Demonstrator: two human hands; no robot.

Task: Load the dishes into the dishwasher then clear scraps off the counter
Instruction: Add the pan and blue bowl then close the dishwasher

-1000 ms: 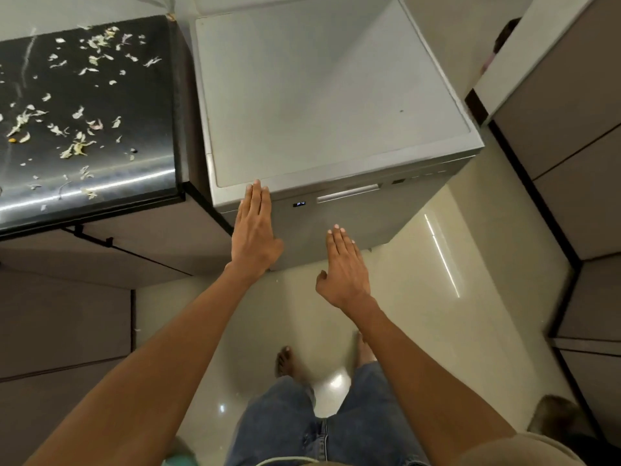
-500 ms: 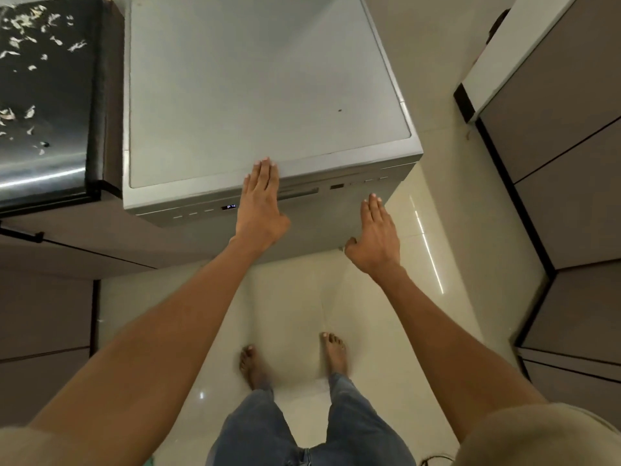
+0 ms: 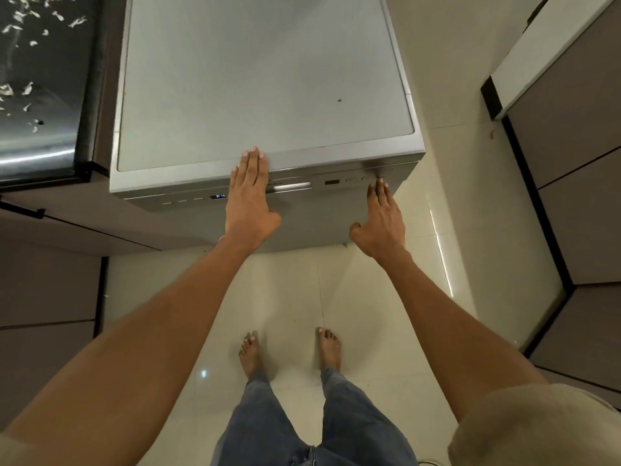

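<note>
A grey freestanding dishwasher (image 3: pixel 265 82) fills the upper middle of the head view, its door closed and a small lit display on the front panel. My left hand (image 3: pixel 250 196) lies flat against the top front edge, fingers together and reaching onto the lid. My right hand (image 3: pixel 381 216) is flat against the front near the right corner, fingertips at the control strip. Neither hand holds anything. Pale scraps (image 3: pixel 20 55) are scattered over the dark shiny counter (image 3: pixel 50 139) at the upper left. No dishes are visible.
Brown cabinet fronts (image 3: pixel 47 297) run along the left under the counter. More cabinets (image 3: pixel 578 203) stand at the right with a white top (image 3: pixel 544 48). Cream floor tiles (image 3: pixel 285 297) lie between, with my bare feet on them.
The view has shifted so the dishwasher sits more centred and the counter slides off left. My right hand moved up and right to the front panel's right corner. My left hand stays on the top edge.
</note>
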